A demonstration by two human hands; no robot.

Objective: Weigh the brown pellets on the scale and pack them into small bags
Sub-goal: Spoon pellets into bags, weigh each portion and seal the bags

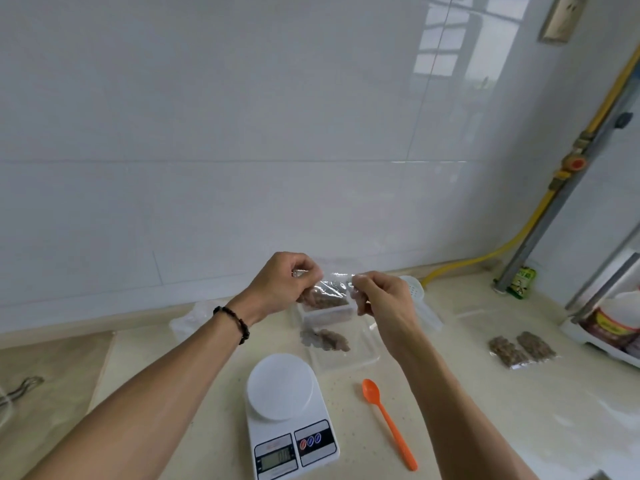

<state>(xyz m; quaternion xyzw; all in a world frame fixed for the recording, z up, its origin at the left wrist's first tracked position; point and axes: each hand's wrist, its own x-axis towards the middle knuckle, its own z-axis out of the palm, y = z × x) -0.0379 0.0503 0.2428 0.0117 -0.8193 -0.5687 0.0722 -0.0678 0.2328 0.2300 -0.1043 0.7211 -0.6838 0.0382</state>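
Observation:
Both hands hold a small clear bag (329,293) with brown pellets in its bottom, raised above the counter. My left hand (282,282) pinches the bag's top left corner. My right hand (379,295) pinches its top right corner. Below the bag sits a clear plastic container (346,355) with a heap of brown pellets (327,340) in it. A white digital scale (287,410) stands in front with its round platform bare. An orange spoon (388,420) lies on the counter to the right of the scale. Two filled pellet bags (523,348) lie at the right.
A pile of clear bags (187,323) lies at the back left by the wall. A white perforated ladle (414,289) rests behind my right hand. A yellow hose (491,252) and a grey pipe run along the right wall. A white rack with jars (609,327) stands far right.

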